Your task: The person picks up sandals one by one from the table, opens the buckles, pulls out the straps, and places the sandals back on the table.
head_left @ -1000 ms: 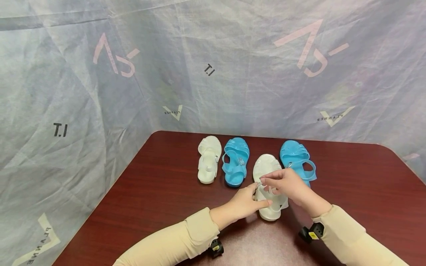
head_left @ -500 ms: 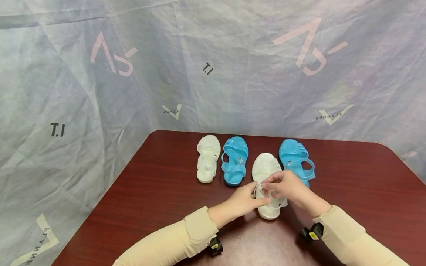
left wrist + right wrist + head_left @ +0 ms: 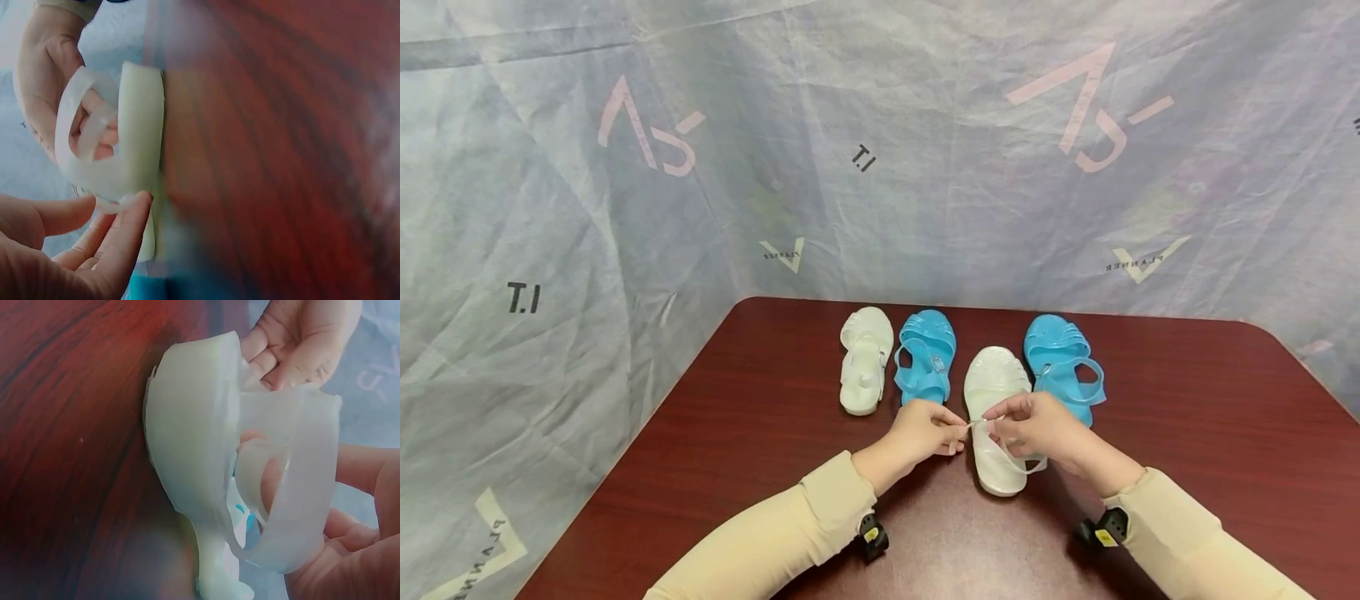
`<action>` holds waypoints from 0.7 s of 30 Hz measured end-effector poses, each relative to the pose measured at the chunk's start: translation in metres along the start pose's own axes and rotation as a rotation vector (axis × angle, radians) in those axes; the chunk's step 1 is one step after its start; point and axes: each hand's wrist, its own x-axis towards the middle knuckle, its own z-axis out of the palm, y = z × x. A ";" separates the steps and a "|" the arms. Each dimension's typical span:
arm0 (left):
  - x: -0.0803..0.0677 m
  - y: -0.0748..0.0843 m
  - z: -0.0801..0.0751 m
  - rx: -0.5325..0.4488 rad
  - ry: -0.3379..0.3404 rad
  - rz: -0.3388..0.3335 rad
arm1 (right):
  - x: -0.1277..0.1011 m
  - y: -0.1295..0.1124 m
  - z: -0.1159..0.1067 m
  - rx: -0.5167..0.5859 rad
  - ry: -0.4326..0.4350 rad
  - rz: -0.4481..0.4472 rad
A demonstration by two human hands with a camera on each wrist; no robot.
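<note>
A: From the head view?
B: White sandal lies toe-far, heel-near on the table, just right of a blue sandal. Left hand and right hand pinch its strap.
A: Wrist views?
B: Left fingertips touch the heel; right fingers thread the loop. Bare table lies near and right.

The head camera looks down from high up at the table, while both wrist cameras sit very close and share the white sandal heel
</note>
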 end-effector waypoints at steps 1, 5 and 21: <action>0.001 0.000 -0.001 -0.001 0.005 -0.004 | 0.000 0.000 0.000 0.003 0.002 0.003; 0.004 -0.001 -0.002 -0.026 -0.013 -0.021 | 0.002 0.000 -0.001 0.000 0.026 0.020; 0.011 0.001 -0.001 -0.067 -0.004 -0.013 | 0.001 0.001 0.000 -0.053 0.011 0.026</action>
